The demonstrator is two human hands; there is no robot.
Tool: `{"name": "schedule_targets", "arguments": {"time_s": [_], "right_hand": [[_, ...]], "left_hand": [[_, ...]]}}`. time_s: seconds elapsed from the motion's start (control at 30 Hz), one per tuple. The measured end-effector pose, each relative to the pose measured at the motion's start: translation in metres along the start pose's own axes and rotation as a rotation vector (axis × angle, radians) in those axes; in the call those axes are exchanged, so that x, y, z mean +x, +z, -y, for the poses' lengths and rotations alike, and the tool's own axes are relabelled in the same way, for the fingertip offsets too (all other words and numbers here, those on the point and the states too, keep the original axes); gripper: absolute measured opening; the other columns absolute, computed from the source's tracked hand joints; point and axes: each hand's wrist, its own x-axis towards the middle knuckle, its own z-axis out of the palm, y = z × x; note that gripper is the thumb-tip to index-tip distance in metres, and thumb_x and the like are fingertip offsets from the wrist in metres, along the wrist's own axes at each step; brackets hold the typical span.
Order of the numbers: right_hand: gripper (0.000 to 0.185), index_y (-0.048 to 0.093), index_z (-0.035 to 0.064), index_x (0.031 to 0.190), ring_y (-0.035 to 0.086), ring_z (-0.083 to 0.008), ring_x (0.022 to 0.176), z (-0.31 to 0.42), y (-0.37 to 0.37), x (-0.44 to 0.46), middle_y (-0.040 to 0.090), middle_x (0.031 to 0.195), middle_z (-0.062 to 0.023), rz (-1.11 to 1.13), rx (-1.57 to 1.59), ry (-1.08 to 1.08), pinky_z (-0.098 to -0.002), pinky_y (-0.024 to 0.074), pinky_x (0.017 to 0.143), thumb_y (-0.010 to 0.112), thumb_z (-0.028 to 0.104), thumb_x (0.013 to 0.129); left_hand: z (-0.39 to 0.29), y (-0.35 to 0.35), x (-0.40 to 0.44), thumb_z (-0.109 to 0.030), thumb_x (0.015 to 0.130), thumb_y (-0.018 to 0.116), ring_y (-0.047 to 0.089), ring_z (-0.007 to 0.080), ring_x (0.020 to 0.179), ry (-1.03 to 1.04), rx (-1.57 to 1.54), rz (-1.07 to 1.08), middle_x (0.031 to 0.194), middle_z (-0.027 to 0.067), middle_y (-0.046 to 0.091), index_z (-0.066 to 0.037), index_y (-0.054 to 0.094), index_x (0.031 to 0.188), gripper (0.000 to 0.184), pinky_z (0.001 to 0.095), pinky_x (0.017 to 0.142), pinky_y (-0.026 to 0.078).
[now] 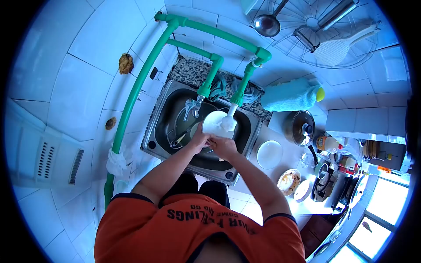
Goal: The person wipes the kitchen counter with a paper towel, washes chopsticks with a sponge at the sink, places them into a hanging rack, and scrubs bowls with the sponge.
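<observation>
Both hands meet over the metal sink [154,127] at a white bowl or plate [214,122]. My left hand [200,139] has its fingers closed on the dish's near left edge. Just right of it, my right hand [223,147] grips the near edge, its fingers partly hidden. Beyond the dish, a white fitting at the end of the green pipe's tap [229,122] overlaps its right side. A second, metal tap [193,105] stands to the left. In the basin lie a round pan and a utensil [179,141], partly covered by my hands.
Right of the sink are a white plate [269,154], a lidded pot [300,128] and a food-stained plate [288,182]. Green pipes [210,30] frame the sink. A blue towel [287,96] lies behind the counter. A ladle [267,25] hangs on a wire rack.
</observation>
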Motion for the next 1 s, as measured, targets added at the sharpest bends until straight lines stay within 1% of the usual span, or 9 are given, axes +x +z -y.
{"name": "schedule_targets", "arguments": {"time_s": [0.03,0.1,0.17,0.23,0.3,0.4,0.5,0.67,1.0], "right_hand": [[0.035,0.056,0.0163,0.111,0.06,-0.028,0.089,0.009,0.0,-0.001,0.061,0.103,-0.0092,0.109,0.168,0.186,-0.0415,0.0488,0.075,0.057,0.011,0.077],[0.031,0.057,0.0118,0.11,0.06,-0.0278,0.092,0.003,-0.005,-0.011,0.062,0.102,-0.009,0.056,0.206,0.127,-0.04,0.0483,0.079,0.057,0.012,0.079],[0.031,0.058,0.0121,0.11,0.06,-0.0287,0.093,0.0,-0.015,-0.028,0.063,0.103,-0.0074,-0.355,0.141,-0.086,-0.0379,0.0475,0.085,0.057,0.013,0.079],[0.038,0.057,0.0133,0.115,0.059,-0.0291,0.097,-0.004,-0.022,-0.054,0.062,0.108,-0.0098,-0.41,0.247,0.016,-0.0352,0.0468,0.087,0.06,0.012,0.077],[0.045,0.054,0.0135,0.12,0.059,-0.0281,0.099,-0.009,-0.023,-0.072,0.061,0.11,-0.0121,-0.588,0.55,0.487,-0.0349,0.0456,0.088,0.061,0.009,0.076],[0.047,0.052,0.0119,0.123,0.059,-0.0272,0.101,-0.015,-0.021,-0.09,0.06,0.112,-0.0135,-0.629,0.582,0.679,-0.0346,0.045,0.088,0.06,0.009,0.077],[0.048,0.052,0.0123,0.123,0.059,-0.028,0.101,-0.013,-0.007,-0.11,0.06,0.112,-0.0141,-0.649,0.574,0.676,-0.0347,0.0457,0.087,0.061,0.009,0.076],[0.049,0.051,0.0155,0.124,0.059,-0.0282,0.102,-0.001,0.012,-0.13,0.06,0.112,-0.0147,-0.634,0.599,0.727,-0.035,0.0461,0.087,0.062,0.012,0.077],[0.052,0.051,0.015,0.125,0.059,-0.028,0.101,0.006,0.004,-0.117,0.06,0.111,-0.015,-0.639,0.647,0.729,-0.0342,0.0455,0.088,0.063,0.009,0.074]], "left_hand": [[0.002,-0.004,0.001,-0.001,0.064,0.053,0.054,0.0257,0.1,-0.001,-0.001,0.002,0.111,0.0093,0.048,-0.013,0.036,0.125,0.064,0.045,0.072,0.054],[0.018,-0.02,0.004,0.0,0.066,0.052,0.055,0.0269,0.099,-0.063,-0.07,0.021,0.111,0.0102,0.048,-0.013,0.037,0.125,0.062,0.0449,0.07,0.055],[0.027,-0.035,0.007,0.0,0.068,0.051,0.056,0.029,0.099,-0.074,-0.106,0.042,0.112,0.0125,0.048,-0.013,0.037,0.124,0.06,0.0451,0.07,0.056],[0.037,-0.04,0.002,0.0,0.067,0.05,0.057,0.0303,0.099,-0.202,-0.184,0.04,0.113,0.0142,0.047,-0.013,0.034,0.126,0.062,0.0451,0.069,0.057],[0.043,-0.018,-0.002,0.0,0.067,0.049,0.058,0.0302,0.096,-0.208,-0.108,-0.004,0.114,0.0141,0.045,-0.015,0.027,0.129,0.067,0.0461,0.067,0.057],[0.025,0.006,0.01,-0.002,0.066,0.051,0.059,0.0286,0.093,-0.132,-0.112,0.046,0.11,0.0134,0.048,-0.014,0.031,0.126,0.064,0.0474,0.07,0.056],[0.028,-0.02,0.038,-0.001,0.065,0.049,0.06,0.03,0.09,-0.044,-0.224,0.041,0.113,0.0139,0.047,-0.014,0.03,0.125,0.063,0.0452,0.068,0.056],[0.049,-0.033,0.002,-0.001,0.065,0.048,0.059,0.0307,0.095,-0.221,-0.183,0.077,0.116,0.0135,0.046,-0.019,0.023,0.131,0.073,0.0461,0.071,0.055],[0.041,-0.042,0.028,-0.005,0.068,0.051,0.054,0.0281,0.106,-0.019,-0.342,0.057,0.123,0.0099,0.046,-0.018,0.03,0.13,0.067,0.0525,0.077,0.05]]}}
